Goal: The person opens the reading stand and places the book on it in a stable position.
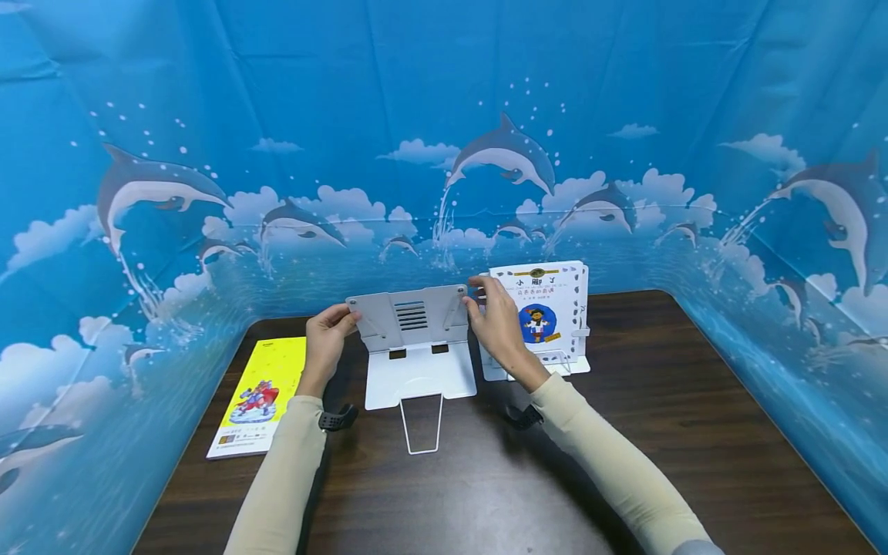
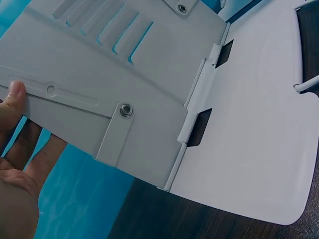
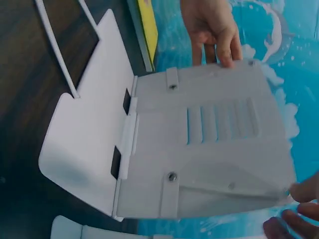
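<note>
A white metal book stand (image 1: 411,316) is unfolded on the dark table, its slotted panel tilted up and its base plate (image 1: 419,374) lying flat with a wire loop (image 1: 422,425) toward the person. The left hand (image 1: 326,343) pinches the panel's upper left edge, thumb on the near face. At the opposite upper corner is the right hand (image 1: 501,320), its thumb against the panel edge and its fingers behind. In the right wrist view, the left hand (image 3: 212,30) and the right hand (image 3: 299,209) grip opposite sides of the panel (image 3: 219,174).
A white picture book (image 1: 548,277) stands upright on another white stand (image 1: 581,364) to the right, partly behind the right hand. To the left lies a yellow book (image 1: 274,366) on the table (image 1: 499,493). A blue dolphin-print cloth (image 1: 388,92) hangs around the table.
</note>
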`<state>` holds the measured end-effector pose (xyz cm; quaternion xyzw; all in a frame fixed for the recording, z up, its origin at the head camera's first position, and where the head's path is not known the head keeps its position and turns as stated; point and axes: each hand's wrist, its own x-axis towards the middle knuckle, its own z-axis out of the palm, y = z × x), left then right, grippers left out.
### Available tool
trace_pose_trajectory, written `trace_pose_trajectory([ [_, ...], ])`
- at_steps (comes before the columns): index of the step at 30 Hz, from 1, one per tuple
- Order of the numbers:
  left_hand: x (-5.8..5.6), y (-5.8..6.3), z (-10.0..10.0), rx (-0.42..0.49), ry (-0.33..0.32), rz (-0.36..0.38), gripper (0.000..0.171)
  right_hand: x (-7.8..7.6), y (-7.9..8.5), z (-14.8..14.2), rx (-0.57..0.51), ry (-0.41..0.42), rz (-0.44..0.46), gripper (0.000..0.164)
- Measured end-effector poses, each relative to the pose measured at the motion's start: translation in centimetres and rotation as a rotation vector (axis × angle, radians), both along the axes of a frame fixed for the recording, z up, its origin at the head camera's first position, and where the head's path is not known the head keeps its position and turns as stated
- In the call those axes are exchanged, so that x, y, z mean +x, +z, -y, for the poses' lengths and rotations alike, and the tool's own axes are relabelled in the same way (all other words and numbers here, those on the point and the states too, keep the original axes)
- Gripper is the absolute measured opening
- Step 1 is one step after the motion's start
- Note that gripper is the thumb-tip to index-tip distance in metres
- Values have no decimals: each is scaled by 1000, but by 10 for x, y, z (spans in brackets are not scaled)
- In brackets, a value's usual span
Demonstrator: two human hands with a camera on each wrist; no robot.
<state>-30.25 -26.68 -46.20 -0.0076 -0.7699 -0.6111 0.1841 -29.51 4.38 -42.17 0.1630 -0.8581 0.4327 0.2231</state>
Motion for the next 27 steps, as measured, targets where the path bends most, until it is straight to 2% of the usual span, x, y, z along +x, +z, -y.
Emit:
trace_pose_trajectory([
  [2, -1, -1, 1, -6, 3, 4, 30, 13, -1, 1, 24, 25, -55, 22],
  [4, -1, -1, 1, -12, 4, 0, 30, 28, -3, 3, 79, 96, -77, 13],
  [7, -2, -2, 0, -17, 11, -16, 29, 52, -13, 9, 212, 273, -33, 6],
  [10, -2, -2, -1, -19, 15, -22, 30, 74, -29, 15, 393, 445, 41, 5],
  [14, -2, -2, -2, -17, 19, -20, 31, 95, -54, 24, 634, 581, 62, 7],
  [18, -3, -1, -3, -17, 6, -29, 31, 106, -71, 31, 771, 612, 30, 9],
  [22, -3, 0, -4, -11, -8, -36, 30, 110, -77, 37, 781, 589, 8, 6],
  [27, -5, -1, -3, -4, -7, -10, 31, 109, -81, 42, 786, 567, 14, 9],
])
